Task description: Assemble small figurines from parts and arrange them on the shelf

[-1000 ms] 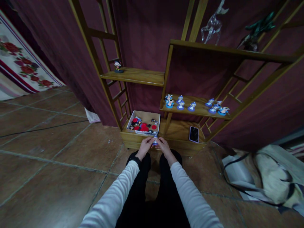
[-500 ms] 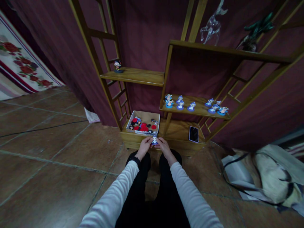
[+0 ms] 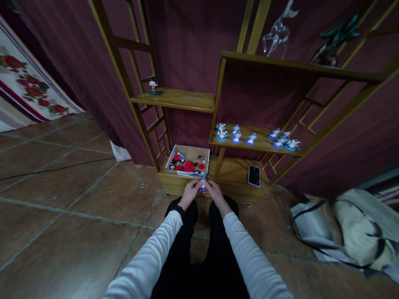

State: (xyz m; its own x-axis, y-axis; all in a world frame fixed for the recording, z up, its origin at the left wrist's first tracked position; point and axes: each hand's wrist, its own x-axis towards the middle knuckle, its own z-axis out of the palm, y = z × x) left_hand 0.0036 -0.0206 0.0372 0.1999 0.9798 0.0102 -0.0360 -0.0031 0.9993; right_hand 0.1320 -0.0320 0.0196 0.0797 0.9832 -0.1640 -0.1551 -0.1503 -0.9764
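Between my two hands is a small figurine [image 3: 203, 183] in blue-purple and white, held upright in front of the shelf unit. My left hand [image 3: 192, 191] closes on its left side, and my right hand [image 3: 214, 191] grips it from the right; the fingers partly cover it. Just beyond my hands stands an open cardboard box [image 3: 204, 150] with red discs and several small figure parts inside. Similar figurines [image 3: 251, 139] stand in groups on the low right shelf [image 3: 264, 143]. One dark-haired figurine [image 3: 153, 87] is alone on the left shelf [image 3: 187, 99].
A phone [image 3: 254, 175] lies on the bottom board, right of the divider. Higher up are a clear glass animal [image 3: 278, 35] and a dark green ornament [image 3: 338, 41]. A pale bag [image 3: 357, 232] rests on the tiled floor at right. A cable [image 3: 56, 168] crosses the floor at left.
The figurine has turned or tilted slightly between my fingers, and more of it is covered now. My hands and the things on the shelves stay in place.
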